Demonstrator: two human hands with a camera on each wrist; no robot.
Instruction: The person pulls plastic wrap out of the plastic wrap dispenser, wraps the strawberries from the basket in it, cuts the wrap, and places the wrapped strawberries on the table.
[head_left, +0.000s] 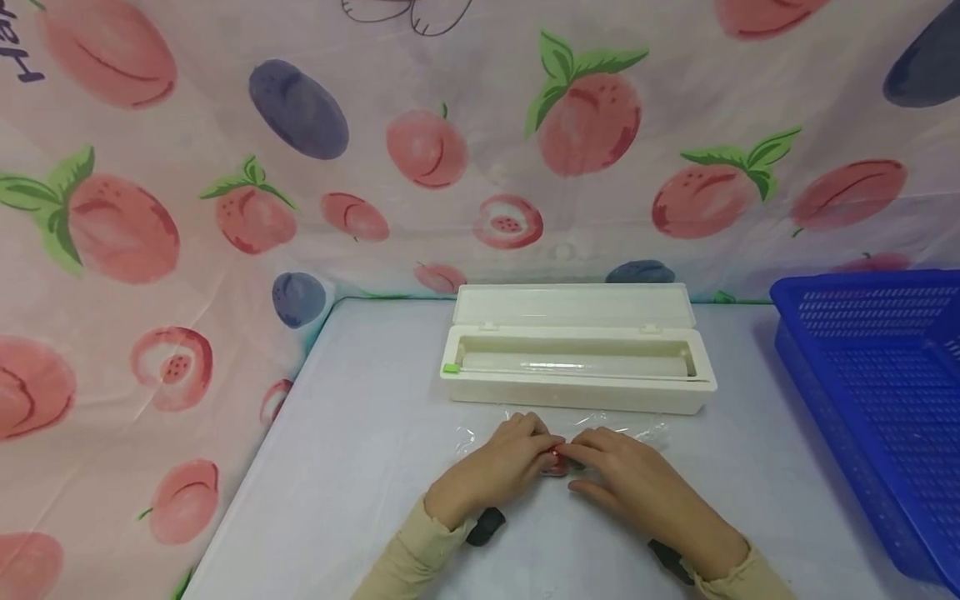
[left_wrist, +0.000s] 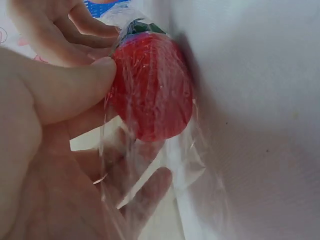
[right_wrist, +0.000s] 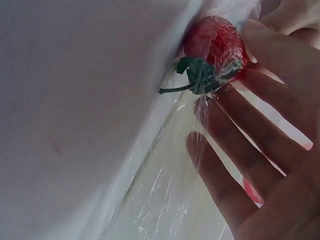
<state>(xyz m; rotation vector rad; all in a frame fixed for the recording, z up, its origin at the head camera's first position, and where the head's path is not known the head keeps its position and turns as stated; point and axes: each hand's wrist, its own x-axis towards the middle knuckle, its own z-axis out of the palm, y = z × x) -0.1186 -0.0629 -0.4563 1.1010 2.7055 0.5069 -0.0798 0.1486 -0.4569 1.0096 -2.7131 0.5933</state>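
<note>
Head view: both hands meet near the front middle of the pale grey table (head_left: pixel 360 433), over a sheet of clear plastic cling film (head_left: pixel 645 432) spread flat in front of a long white plastic cling-film dispenser box (head_left: pixel 577 392) whose lid stands open. The left hand (head_left: pixel 502 468) and the right hand (head_left: pixel 630 477) close in from either side on a small red toy strawberry with a green leafy cap (head_left: pixel 557 463), which sits on the table between their fingertips and is mostly hidden by them here.

The left wrist view shows the strawberry (left_wrist: pixel 150 90) already under a layer of the film (left_wrist: pixel 165 165), with the left thumb pressed against its side and the other fingers curled beneath and behind it, so this hand pinches the wrapped fruit. In the right wrist view the green cap and stem (right_wrist: pixel 200 75) face the camera; the right hand's fingers (right_wrist: pixel 250 130) lie fairly straight along the film (right_wrist: pixel 165 195) and touch the fruit at the cap end, pressing the film rather than curling round it.

A blue plastic mesh basket (head_left: pixel 877 392) stands at the right edge of the table, well apart from the hands. A peach-and-plum printed cloth (head_left: pixel 225 208) hangs behind and to the left
</note>
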